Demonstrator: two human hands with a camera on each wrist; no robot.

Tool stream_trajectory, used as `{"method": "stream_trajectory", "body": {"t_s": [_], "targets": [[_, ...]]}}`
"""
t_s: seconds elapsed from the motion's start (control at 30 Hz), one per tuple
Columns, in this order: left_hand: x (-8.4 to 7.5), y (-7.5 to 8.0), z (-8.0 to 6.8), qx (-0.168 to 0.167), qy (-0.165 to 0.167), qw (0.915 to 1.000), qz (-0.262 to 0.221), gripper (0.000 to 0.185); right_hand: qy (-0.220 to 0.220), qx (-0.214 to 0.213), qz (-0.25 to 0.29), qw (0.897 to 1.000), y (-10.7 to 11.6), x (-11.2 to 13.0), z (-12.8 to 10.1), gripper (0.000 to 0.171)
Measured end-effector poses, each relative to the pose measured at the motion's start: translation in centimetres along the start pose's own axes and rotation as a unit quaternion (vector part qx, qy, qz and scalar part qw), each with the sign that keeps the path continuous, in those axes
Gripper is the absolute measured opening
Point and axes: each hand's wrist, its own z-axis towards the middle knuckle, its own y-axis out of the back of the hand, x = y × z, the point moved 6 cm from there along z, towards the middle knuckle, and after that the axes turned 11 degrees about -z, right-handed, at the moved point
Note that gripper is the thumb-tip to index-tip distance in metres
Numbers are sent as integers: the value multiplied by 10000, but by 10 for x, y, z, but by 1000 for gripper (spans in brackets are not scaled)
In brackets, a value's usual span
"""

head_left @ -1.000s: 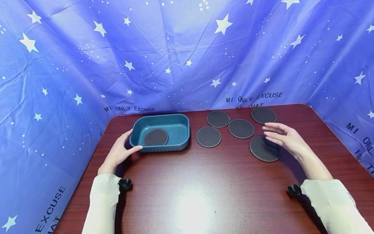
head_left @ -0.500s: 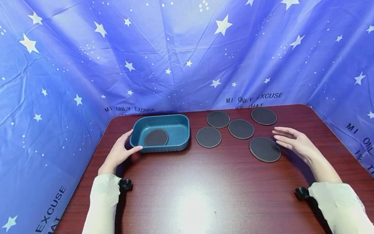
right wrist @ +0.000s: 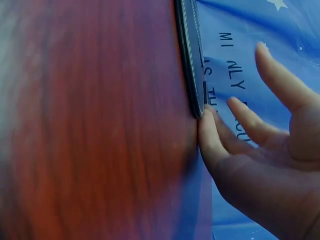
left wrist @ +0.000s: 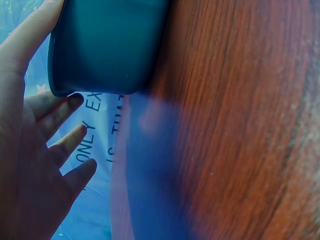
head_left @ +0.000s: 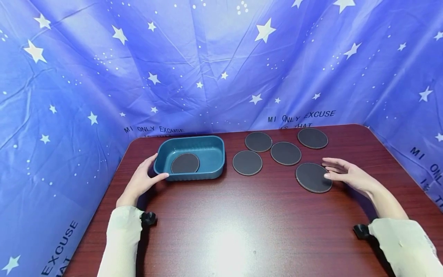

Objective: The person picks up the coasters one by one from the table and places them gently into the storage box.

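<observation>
A teal rectangular basin (head_left: 216,175) stands at the left of the table with one round dark coaster (head_left: 185,163) lying in it. My left hand (head_left: 140,179) holds the basin's left end, thumb on the near rim and fingers around the left side; the left wrist view shows the fingertips by the rim (left wrist: 61,93). At the right, a black round coaster (head_left: 313,177) with a stitched edge lies flat. My right hand (head_left: 353,177) is at its right edge; in the right wrist view, fingers (right wrist: 210,132) meet the coaster edge (right wrist: 192,75) while the thumb stays apart above.
Several more coasters lie flat towards the back: one (head_left: 247,162) beside the basin, one (head_left: 258,142) behind it, one (head_left: 285,153) in the middle, one (head_left: 312,138) near the far edge. A starry blue cloth (head_left: 207,57) hangs around the reddish-brown table (head_left: 187,215).
My right hand has moved rightwards and lowered from above the near right coaster to that coaster's right edge. My left hand and the basin have stayed put.
</observation>
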Motion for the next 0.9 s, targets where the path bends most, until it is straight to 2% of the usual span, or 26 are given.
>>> {"method": "stream_trajectory", "body": {"t_s": [0.07,0.17,0.3,0.4,0.57,0.7,0.77,0.9], "targets": [[0,0,0,-1,11,10000,-4,98,82,123,-370,9992,-2,1,-1,62],[0,1,0,-1,16,10000,-10,98,371,262,-634,9970,-5,4,-2,74],[0,0,0,5,8,10000,-5,98,837,291,-1124,9897,-9,9,-4,81],[0,0,0,2,-5,10000,-2,98,993,195,-1622,9815,-11,12,-5,84],[0,0,0,-26,-25,10000,5,98,1063,30,-2376,9655,-15,17,-1,94],[1,1,0,-25,7,10000,34,98,1093,-68,-2742,9554,-16,23,2,100],[1,1,0,-19,20,10000,30,98,1075,-88,-2874,9517,-17,25,3,104],[-1,0,0,-18,15,10000,10,98,871,-79,-2977,9506,-20,28,4,113]]}}
